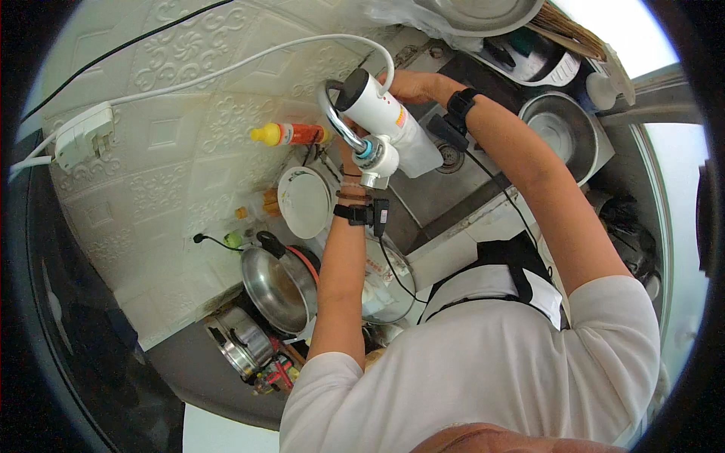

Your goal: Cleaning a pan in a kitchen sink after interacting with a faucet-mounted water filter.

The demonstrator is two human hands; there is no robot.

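Observation:
Over a metal sink [422,192] stands a white electric water-heater faucet [391,122] with a curved chrome spout [340,122]. My right hand [412,86] reaches behind the faucet's far side; its fingers are partly hidden, and what they touch cannot be seen. My left hand [352,133] is mostly hidden behind the spout, with its wrist beside the faucet's white base. A red bottle with a yellow cap [289,134] is just left of the left hand. Below it a stack of white plates [305,203] leans by the left wrist.
A metal basin [558,130] sits right of the sink, a metal bowl [481,11] and a straw brush [566,34] beyond it. Pans [277,289] and a steel pot [241,342] stand at left. A white cable [249,62] runs from a wall plug [85,136] to the faucet.

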